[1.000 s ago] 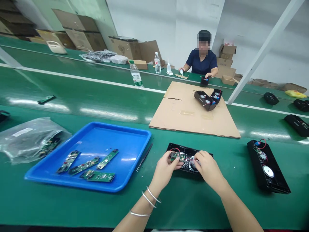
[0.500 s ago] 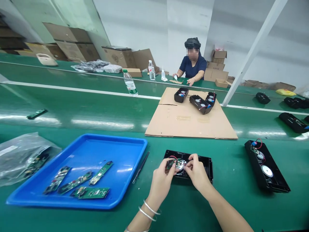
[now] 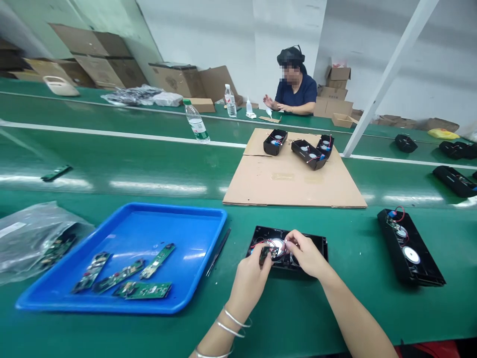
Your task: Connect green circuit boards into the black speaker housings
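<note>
A black speaker housing [image 3: 316,242] lies open side up on the green bench in front of me, with a round silver speaker [image 3: 276,245] and red wires inside. My left hand [image 3: 254,266] pinches a small green circuit board [image 3: 269,253] over the housing's left half, tilted up from it. Right beside it, my right hand [image 3: 303,251] is closed, thumb and forefinger together near the board's edge. Thin wires run close to those fingertips, but what they pinch is too small to make out. Part of the housing is hidden behind both hands.
Left of me, a blue tray [image 3: 122,304] holds several circuit boards; tweezers [image 3: 218,252] lie by its edge. A plastic bag [image 3: 33,238] of boards is further left. Another housing [image 3: 412,248] lies right. Cardboard [image 3: 290,186] carries three housings ahead; a co-worker [image 3: 296,89] sits beyond.
The circuit board in my left hand has tipped up and turned, so less of its face shows. My right hand has shifted slightly left. The co-worker's hands have drawn back and come closer together.
</note>
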Available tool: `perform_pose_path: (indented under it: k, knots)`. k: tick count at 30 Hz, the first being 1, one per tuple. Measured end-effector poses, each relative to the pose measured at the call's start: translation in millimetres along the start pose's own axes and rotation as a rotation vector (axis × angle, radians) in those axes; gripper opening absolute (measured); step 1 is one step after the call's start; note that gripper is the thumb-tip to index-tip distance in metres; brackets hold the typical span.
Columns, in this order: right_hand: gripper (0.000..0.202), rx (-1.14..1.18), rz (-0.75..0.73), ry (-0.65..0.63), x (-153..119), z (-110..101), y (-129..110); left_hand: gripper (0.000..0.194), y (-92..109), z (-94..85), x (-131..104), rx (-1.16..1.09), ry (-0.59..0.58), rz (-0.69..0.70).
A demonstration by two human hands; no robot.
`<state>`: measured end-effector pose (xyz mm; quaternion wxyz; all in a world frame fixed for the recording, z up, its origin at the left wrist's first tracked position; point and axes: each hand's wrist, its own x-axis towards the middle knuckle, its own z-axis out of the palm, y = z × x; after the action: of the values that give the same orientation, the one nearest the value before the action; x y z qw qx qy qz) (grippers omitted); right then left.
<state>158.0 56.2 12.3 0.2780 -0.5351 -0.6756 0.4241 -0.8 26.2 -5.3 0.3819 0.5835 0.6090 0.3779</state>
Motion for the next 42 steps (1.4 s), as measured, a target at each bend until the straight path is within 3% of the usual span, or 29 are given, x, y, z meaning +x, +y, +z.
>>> perform_pose_path:
  k: [5, 11, 20, 24, 28, 30, 34, 42]
  knots:
    - [0.017, -0.166, -0.064, 0.028, 6, -2, 1, 0.021, -1, 1.7, 3, -0.035, 0.005, -0.043]
    - [0.011, -0.583, -0.283, -0.071, 4, 7, 8, 0.022, 1, 2.3, 7, -0.103, -0.018, -0.089]
    - [0.025, -0.778, -0.351, -0.084, 2, 18, 5, 0.017, 7, -1.5, 8, -0.185, -0.047, -0.088]
    - [0.025, -0.783, -0.329, -0.085, 4, 18, 1, 0.017, 6, -2.8, 8, -0.217, -0.058, -0.051]
    - [0.011, -0.698, -0.273, -0.095, 8, 10, 1, 0.017, 7, -7.2, 8, -0.276, -0.124, -0.016]
    - [0.021, -0.602, -0.264, -0.119, 10, 5, 2, 0.018, 7, -9.9, 9, -0.306, -0.158, -0.001]
    - [0.017, -0.497, -0.307, -0.159, 12, -2, 1, 0.018, 7, -13.3, 11, -0.353, -0.196, 0.021]
    - [0.011, -0.550, -0.374, -0.171, 17, 0, -3, 0.019, 4, -13.2, 13, -0.390, -0.200, 0.020]
